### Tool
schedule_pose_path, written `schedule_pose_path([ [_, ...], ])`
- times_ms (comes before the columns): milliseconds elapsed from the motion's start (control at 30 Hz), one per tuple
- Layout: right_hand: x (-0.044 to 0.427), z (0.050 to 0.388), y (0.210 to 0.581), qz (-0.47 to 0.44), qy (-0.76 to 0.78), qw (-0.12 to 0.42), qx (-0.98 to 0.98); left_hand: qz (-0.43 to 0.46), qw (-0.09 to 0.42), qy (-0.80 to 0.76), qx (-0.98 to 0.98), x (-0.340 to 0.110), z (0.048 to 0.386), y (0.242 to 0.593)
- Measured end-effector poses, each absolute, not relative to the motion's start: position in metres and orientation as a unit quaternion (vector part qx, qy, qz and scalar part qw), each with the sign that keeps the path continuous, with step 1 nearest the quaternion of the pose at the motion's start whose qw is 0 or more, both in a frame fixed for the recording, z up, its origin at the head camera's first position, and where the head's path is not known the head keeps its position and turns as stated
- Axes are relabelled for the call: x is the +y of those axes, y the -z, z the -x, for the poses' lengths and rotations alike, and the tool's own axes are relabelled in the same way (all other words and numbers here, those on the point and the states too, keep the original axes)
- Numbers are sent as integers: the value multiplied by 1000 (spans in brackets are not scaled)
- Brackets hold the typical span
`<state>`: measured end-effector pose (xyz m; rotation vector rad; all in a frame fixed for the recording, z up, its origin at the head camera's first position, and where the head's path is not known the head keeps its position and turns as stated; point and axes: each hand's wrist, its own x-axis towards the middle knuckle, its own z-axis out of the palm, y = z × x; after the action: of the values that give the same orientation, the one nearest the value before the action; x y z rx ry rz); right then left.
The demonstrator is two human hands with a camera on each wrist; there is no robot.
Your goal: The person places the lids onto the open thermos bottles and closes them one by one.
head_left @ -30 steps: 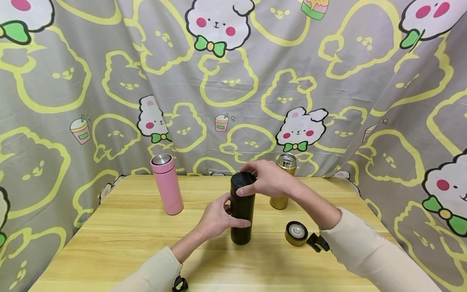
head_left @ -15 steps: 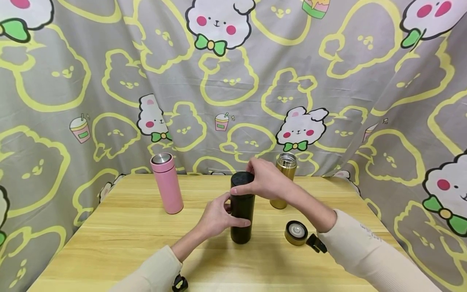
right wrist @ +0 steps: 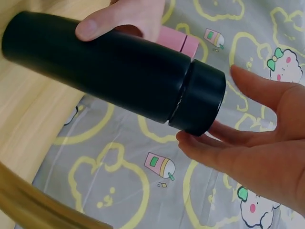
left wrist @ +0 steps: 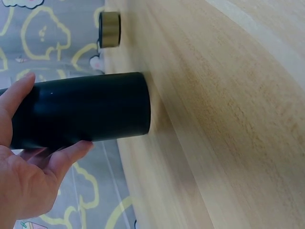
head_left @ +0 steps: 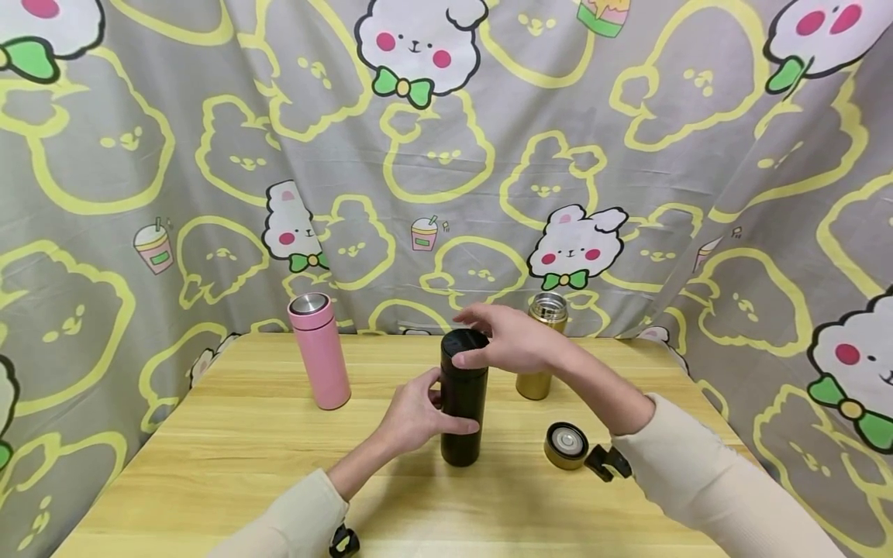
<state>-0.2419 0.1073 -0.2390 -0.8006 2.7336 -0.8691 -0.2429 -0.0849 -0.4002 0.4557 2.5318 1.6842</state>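
Note:
A black thermos bottle stands upright on the table with its black lid on. A thin gap line shows between lid and body in the right wrist view. My left hand grips the body, thumb across the front. Around the lid my right hand is spread loosely. Its thumb is off the lid in the right wrist view, while the fingers lie at the lid's far side, touching or very near it.
Behind my right hand stands a lidless gold thermos bottle. Its gold lid lies upside down on the wooden table, right of the black bottle. A pink thermos bottle stands at the back left, and a patterned curtain hangs behind.
My right hand first turned about the lid, its thumb sliding left. Now the thumb is back to the right and the fingers have lifted and spread. The left hand kept its grip.

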Motion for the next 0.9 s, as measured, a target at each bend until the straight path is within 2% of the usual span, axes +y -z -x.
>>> schedule_pose_path([
  [133, 108, 242, 237, 281, 291, 101, 909, -145, 35, -542, 827, -85, 243, 400],
  [367, 108, 242, 237, 279, 282, 87, 914, -145, 40, -538, 829, -85, 245, 399],
  [567, 107, 242, 240, 255, 280, 60, 924, -146, 38, -537, 830, -86, 245, 399],
  [900, 99, 242, 249, 199, 254, -16, 946, -148, 44, -540, 827, -86, 245, 399],
])
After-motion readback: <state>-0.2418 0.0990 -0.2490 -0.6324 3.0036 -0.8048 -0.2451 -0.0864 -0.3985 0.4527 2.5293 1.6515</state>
